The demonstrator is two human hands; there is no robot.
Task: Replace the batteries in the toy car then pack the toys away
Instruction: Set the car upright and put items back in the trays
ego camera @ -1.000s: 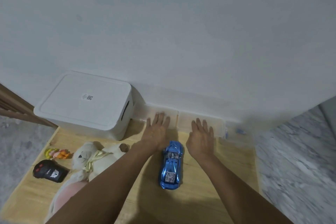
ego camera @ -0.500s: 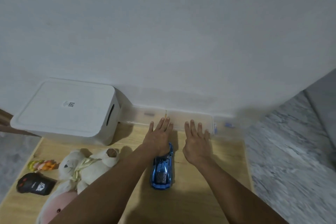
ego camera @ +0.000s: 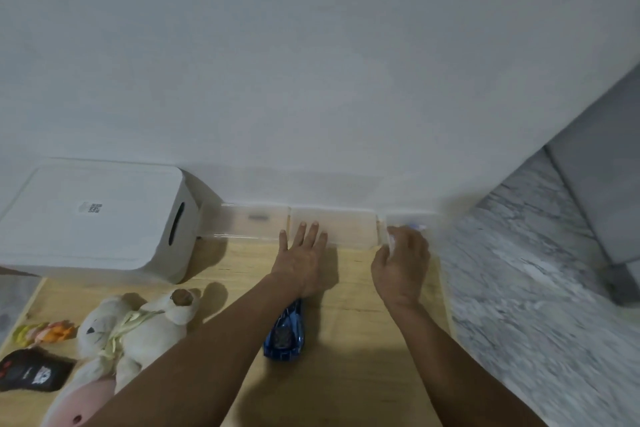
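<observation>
The blue toy car [ego camera: 284, 334] lies on the wooden tabletop [ego camera: 346, 374], its front hidden under my left wrist. My left hand [ego camera: 302, 255] lies flat with straight fingers, the tips touching the middle clear plastic box [ego camera: 341, 224] by the wall. My right hand [ego camera: 401, 262] is at the small clear box [ego camera: 415, 218] on the far right, fingers curled over its near wall. Something small, blue and white shows blurred inside that box. A black remote control [ego camera: 29, 371] sits at the front left.
A white lidded storage bin [ego camera: 93, 218] stands at the back left, with another clear box [ego camera: 254, 224] beside it. A cream teddy bear [ego camera: 135, 326], a pink plush [ego camera: 78, 407] and a small orange-yellow toy [ego camera: 41, 331] lie at the left. Marble floor [ego camera: 536, 288] lies right of the table edge.
My right hand moved right from the middle clear box to the small box at the end and curled its fingers. The left hand stayed flat; the view shifted right.
</observation>
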